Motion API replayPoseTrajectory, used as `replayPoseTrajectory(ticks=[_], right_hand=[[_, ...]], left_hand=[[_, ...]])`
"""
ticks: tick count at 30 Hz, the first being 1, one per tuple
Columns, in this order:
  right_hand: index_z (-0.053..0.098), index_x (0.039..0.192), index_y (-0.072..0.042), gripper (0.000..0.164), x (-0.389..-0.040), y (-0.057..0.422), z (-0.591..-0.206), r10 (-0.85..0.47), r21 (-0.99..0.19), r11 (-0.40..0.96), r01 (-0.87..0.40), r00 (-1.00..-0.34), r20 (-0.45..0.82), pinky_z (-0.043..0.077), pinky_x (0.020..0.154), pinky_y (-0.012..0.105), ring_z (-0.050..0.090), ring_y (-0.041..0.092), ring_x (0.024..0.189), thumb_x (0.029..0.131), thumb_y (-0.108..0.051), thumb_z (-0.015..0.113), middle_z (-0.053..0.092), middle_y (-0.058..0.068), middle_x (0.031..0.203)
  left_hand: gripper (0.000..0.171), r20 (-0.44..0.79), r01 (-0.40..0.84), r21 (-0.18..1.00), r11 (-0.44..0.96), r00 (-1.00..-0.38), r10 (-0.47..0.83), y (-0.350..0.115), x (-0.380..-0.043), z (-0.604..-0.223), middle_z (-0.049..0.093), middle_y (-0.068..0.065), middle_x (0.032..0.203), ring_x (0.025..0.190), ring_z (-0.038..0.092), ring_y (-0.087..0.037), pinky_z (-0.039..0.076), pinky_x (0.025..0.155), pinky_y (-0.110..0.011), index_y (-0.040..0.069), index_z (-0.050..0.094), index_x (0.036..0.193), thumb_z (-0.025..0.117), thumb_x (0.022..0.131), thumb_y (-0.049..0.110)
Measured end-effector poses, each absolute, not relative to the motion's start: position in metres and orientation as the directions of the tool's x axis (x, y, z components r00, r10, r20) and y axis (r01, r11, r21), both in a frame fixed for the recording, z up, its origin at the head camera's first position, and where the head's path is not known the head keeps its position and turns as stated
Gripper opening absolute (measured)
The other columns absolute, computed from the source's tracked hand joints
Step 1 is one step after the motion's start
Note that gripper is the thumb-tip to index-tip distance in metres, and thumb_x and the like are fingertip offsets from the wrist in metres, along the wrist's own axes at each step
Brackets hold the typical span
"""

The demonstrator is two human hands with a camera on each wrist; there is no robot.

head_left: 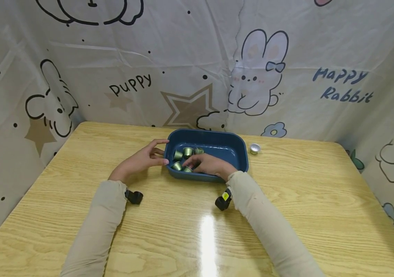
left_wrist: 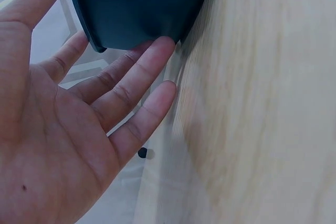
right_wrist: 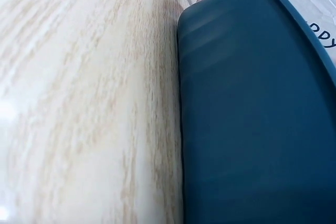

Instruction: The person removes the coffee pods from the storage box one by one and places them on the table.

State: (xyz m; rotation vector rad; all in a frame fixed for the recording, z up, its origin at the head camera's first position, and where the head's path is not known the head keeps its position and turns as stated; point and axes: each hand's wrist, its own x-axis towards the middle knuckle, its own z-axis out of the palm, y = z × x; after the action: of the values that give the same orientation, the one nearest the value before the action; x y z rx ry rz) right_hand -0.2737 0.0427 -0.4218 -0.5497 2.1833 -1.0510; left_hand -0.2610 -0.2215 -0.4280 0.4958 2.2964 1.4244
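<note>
Several green coffee capsules [head_left: 188, 152] lie in the left half of a blue plastic bin [head_left: 241, 154] on the table. My left hand [head_left: 142, 158] is at the bin's left end, fingers extended and fingertips against its side; the left wrist view shows the palm [left_wrist: 58, 145] and spread fingers there. Reaching over the front rim, my right hand [head_left: 210, 164] is inside the bin, its bent fingers at a capsule [head_left: 188, 169] near the front wall. Whether they pinch it is hidden. The right wrist view shows mostly the bin's outer wall [right_wrist: 252, 103].
A single capsule with a silver lid [head_left: 255, 148] stands on the wooden table [head_left: 169, 231], just right of the bin. Behind the table hangs a printed cloth [head_left: 183, 57] with cartoon animals, close to the bin's far side.
</note>
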Motion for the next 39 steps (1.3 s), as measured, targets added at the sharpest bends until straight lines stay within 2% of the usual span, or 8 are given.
replayPoseTrajectory(ticks=[8, 15, 25, 29, 34, 39], right_hand=[[0.062, 0.127, -0.011, 0.035, -0.272, 0.044, -0.422, -0.609, -0.821, 0.564, -0.083, -0.714, -0.346, 0.045, 0.083, 0.025, 0.055, 0.019, 0.109, 0.094, 0.0, 0.057, 0.059, 0.009, 0.122], [0.062, 0.125, -0.013, 0.034, -0.272, 0.045, -0.422, -0.593, -0.838, 0.545, -0.04, -0.725, -0.35, 0.045, 0.076, 0.025, 0.055, 0.017, 0.098, 0.093, -0.001, 0.058, 0.061, 0.008, 0.113], [0.062, 0.125, -0.014, 0.033, -0.273, 0.046, -0.419, -0.607, -0.839, 0.539, -0.069, -0.723, -0.33, 0.048, 0.08, 0.026, 0.061, 0.016, 0.095, 0.093, -0.005, 0.061, 0.066, 0.007, 0.108], [0.063, 0.124, -0.016, 0.034, -0.272, 0.047, -0.415, -0.598, -0.84, 0.538, -0.068, -0.733, -0.324, 0.049, 0.077, 0.027, 0.06, 0.015, 0.091, 0.091, -0.01, 0.065, 0.065, 0.006, 0.105], [0.06, 0.128, -0.015, 0.038, -0.271, 0.05, -0.405, -0.583, -0.85, 0.526, -0.033, -0.741, -0.333, 0.053, 0.075, 0.031, 0.063, 0.018, 0.088, 0.091, -0.013, 0.066, 0.061, 0.01, 0.113], [0.059, 0.131, -0.016, 0.043, -0.271, 0.057, -0.399, -0.574, -0.844, 0.534, -0.041, -0.751, -0.326, 0.055, 0.079, 0.033, 0.064, 0.02, 0.093, 0.09, -0.016, 0.069, 0.057, 0.012, 0.124]], left_hand=[[0.075, -0.14, 0.096, 0.9, 0.425, -0.861, 0.49, -0.222, -0.261, -0.428, 0.043, -0.024, 0.142, 0.13, 0.047, -0.041, 0.035, 0.107, -0.058, 0.025, 0.021, 0.153, 0.065, 0.093, 0.03], [0.074, -0.139, 0.098, 0.9, 0.424, -0.859, 0.494, -0.221, -0.26, -0.428, 0.043, -0.024, 0.142, 0.13, 0.047, -0.041, 0.035, 0.108, -0.058, 0.024, 0.021, 0.153, 0.065, 0.093, 0.03], [0.075, -0.141, 0.097, 0.901, 0.423, -0.858, 0.494, -0.221, -0.261, -0.428, 0.042, -0.024, 0.142, 0.13, 0.047, -0.041, 0.035, 0.107, -0.058, 0.024, 0.021, 0.153, 0.065, 0.093, 0.033], [0.075, -0.139, 0.096, 0.902, 0.422, -0.858, 0.494, -0.221, -0.261, -0.428, 0.043, -0.024, 0.142, 0.13, 0.047, -0.041, 0.035, 0.107, -0.058, 0.025, 0.021, 0.153, 0.065, 0.093, 0.033], [0.075, -0.138, 0.095, 0.902, 0.421, -0.86, 0.49, -0.221, -0.261, -0.427, 0.042, -0.025, 0.142, 0.13, 0.046, -0.041, 0.035, 0.107, -0.058, 0.024, 0.021, 0.153, 0.065, 0.093, 0.031], [0.075, -0.136, 0.1, 0.901, 0.423, -0.86, 0.492, -0.221, -0.261, -0.428, 0.043, -0.025, 0.142, 0.13, 0.047, -0.041, 0.035, 0.107, -0.058, 0.024, 0.021, 0.153, 0.065, 0.093, 0.03]])
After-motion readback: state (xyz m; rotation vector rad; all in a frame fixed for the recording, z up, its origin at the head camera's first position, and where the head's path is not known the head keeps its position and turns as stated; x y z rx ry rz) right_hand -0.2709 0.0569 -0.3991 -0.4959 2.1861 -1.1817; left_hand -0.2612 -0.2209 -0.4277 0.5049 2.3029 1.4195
